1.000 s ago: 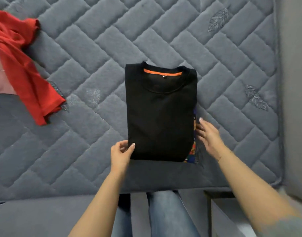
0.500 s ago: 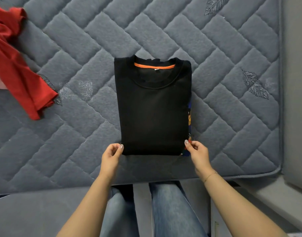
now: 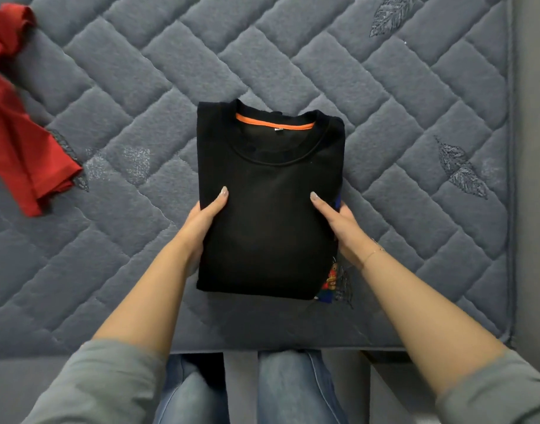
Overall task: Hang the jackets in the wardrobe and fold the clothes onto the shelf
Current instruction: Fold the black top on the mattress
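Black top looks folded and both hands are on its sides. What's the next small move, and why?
Probably lift it straight up, kept level. The black top lies as a neat rectangle on the mattress, left hand and right hand gripping opposite edges with thumbs on top, so it seems ready for the shelf.

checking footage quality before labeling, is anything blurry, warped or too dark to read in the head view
Head view: the red garment is smeared by motion blur at the left edge; the mattress edge bows from wide-angle distortion; the folded black sweatshirt is so dark its folds barely show; lighting is soft and even, without glare; the left hand and right hand look sharp.
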Motion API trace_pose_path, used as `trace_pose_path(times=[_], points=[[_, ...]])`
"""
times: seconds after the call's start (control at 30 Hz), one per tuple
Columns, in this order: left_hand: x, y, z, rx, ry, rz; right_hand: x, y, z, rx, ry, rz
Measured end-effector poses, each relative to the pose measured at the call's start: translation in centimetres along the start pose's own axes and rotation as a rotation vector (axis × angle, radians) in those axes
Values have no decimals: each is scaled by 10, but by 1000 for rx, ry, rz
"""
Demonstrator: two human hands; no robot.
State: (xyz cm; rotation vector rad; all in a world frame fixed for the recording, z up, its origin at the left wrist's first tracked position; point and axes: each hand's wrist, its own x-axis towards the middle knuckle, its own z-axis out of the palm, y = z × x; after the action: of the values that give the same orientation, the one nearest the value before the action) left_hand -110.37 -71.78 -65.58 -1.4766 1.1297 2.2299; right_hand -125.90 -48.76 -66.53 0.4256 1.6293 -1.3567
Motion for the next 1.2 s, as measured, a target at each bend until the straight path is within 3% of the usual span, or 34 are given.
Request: trace_pose_path(times=[0.2,0.37,0.67,0.8,0.97,1.2], points=[[-28,-13,-1,-151,-87,-68,-13,-22,-1,-120,-156,-80],[-128,-36,-5,-339,-7,-49,-79,-41,13,-294,-299,-125],[-376,-94,-55,-535,253,341,-266,-48,114,-459,-557,-208],[-490,-130,-86,-648,427,500,-359,-37,189,-572,-763,-235],[-633,-189,-121,-837,718,552,-484,0,294,-729,-1059,-275],[-798,-276,-111,-1127,1203,692,-654,82,406,-992,-1523,-279]])
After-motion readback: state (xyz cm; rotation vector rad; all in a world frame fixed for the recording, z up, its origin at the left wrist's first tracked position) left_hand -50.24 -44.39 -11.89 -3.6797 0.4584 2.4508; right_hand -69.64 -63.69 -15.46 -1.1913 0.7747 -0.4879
